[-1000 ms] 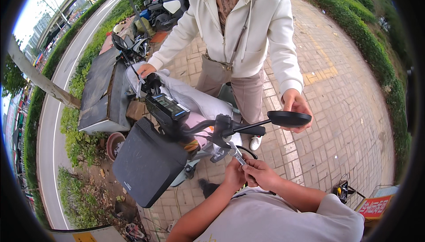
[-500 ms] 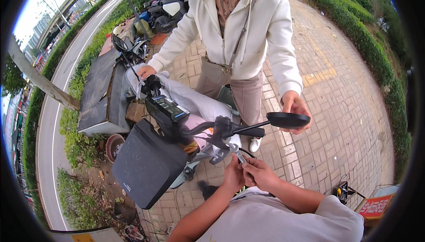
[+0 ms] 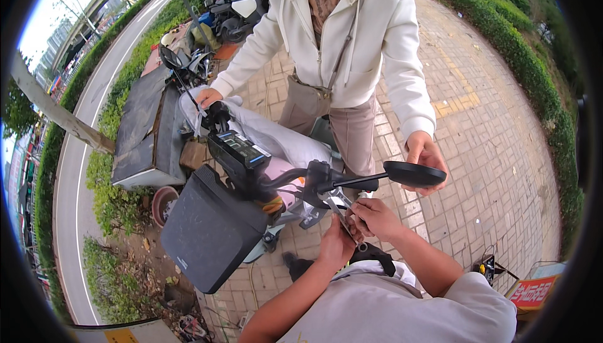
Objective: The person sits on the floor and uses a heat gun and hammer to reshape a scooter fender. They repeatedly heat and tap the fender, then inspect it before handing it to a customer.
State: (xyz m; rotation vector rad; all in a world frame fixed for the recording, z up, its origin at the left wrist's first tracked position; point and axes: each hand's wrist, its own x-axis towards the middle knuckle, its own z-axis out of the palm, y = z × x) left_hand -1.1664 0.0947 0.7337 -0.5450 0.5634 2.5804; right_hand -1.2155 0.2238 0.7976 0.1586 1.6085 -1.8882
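Note:
My left hand (image 3: 338, 242) is closed around a metal wrench (image 3: 359, 241), which slants from below the handlebar clamp down toward me, its ring end showing under my fingers. Close beside it, my right hand (image 3: 379, 219) has its fingers bent and pressed together below the grip; what they hold, if anything, is hidden. Above both hands, a black rear-view mirror (image 3: 414, 174) sits on a stalk fixed to the scooter's handlebar (image 3: 320, 180). A person opposite holds this mirror's edge with one hand (image 3: 424, 155) and rests the other hand (image 3: 208, 97) near the far grip.
A dark box (image 3: 210, 230) is mounted on the scooter's front, beside the display (image 3: 240, 150). A quilted grey cover (image 3: 276, 136) drapes behind the bars. Left are a metal cabinet (image 3: 141, 136) and flowerpot (image 3: 164, 203); a red sign (image 3: 534, 293) stands lower right on brick paving.
My right hand has shifted off the wrench, up and right toward the grip. In my left hand the wrench now shows its ring end. The mirror appears slightly further right and lower.

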